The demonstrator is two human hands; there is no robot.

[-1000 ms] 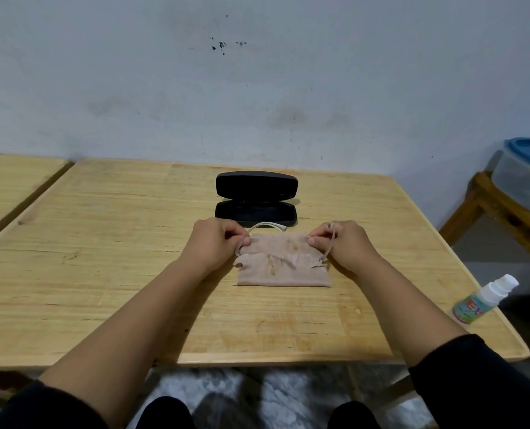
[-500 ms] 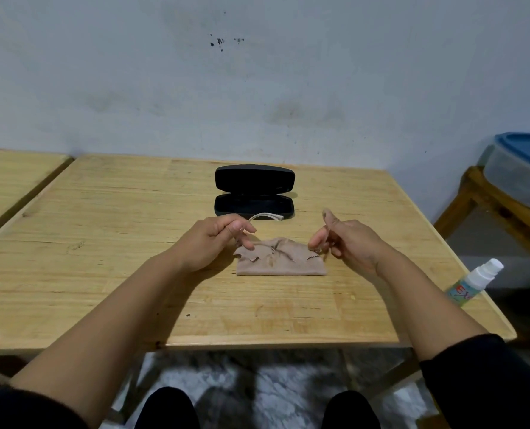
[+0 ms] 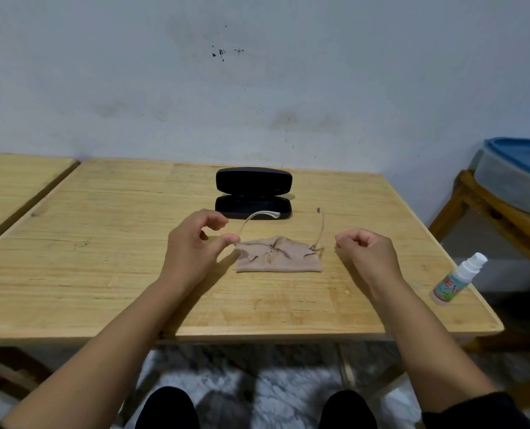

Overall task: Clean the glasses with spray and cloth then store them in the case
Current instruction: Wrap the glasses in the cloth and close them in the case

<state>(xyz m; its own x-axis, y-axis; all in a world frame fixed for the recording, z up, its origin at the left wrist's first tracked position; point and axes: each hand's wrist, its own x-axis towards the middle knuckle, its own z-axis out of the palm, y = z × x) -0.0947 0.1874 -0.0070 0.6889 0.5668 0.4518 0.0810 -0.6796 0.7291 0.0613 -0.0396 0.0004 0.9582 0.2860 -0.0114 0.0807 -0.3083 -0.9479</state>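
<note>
Head view shows the left hand with curled fingers, its thumb and fingertip just at the left hinge of the glasses; whether it really pinches the frame, I cannot tell. The right hand is loosely curled, holds nothing, and stays just beside the right temple without touching it. The glasses lie on the surface with both temples unfolded toward the far side, the lenses hidden under the folded cloth. Behind them the case stands open. The spray bottle is at the right edge of the surface, so a careless reach could knock it off. With open temples the glasses will not fit in the case, and forcing them may bend the frame.
</note>
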